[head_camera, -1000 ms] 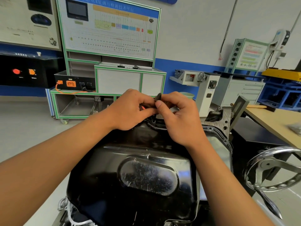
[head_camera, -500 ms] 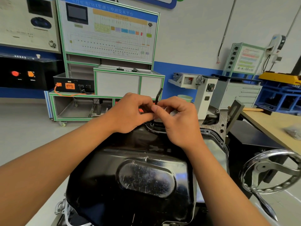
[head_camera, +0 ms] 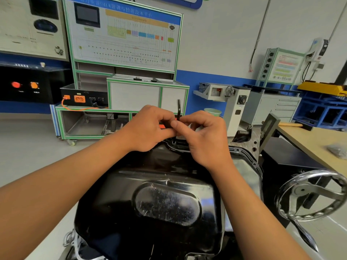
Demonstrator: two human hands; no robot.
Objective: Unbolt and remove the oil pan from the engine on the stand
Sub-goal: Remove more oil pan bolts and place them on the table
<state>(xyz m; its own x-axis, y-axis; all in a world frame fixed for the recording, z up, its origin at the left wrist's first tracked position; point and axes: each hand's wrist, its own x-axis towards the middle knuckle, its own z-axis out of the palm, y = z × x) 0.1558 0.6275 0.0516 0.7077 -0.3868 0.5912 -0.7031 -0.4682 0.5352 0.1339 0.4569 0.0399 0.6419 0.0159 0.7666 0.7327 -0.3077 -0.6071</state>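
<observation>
The oil pan (head_camera: 165,199) fills the lower middle of the view, bottom side up on the engine. It is glossy black pressed metal with rounded corners. A raised oval panel on its flat face is covered in fine pale scratches. Its rim flange (head_camera: 244,152) runs along the far and right edges as a ribbed strip with small holes.

Both hands meet above the far edge of the pan, just over one flange hole. The right hand (head_camera: 202,136) has its fingers curled, with thumb and forefinger pinching the lower part of a thin dark wrench (head_camera: 179,109). The bar of the wrench stands upright above the knuckles. The left hand (head_camera: 148,128) is curled too, its thumb tip against the right thumb, pinching a dark piece that looks like the same wrench. The fingers hide the lower end of the tool, and whether it touches the pan cannot be made out. A red-orange patch between the left fingers cannot be identified.

To the right is a shiny metal handwheel (head_camera: 311,194) with a scalloped rim, cut off at the frame edge. Beyond it is a pale wooden worktop (head_camera: 315,141) with a blurred grey heap on it.
</observation>
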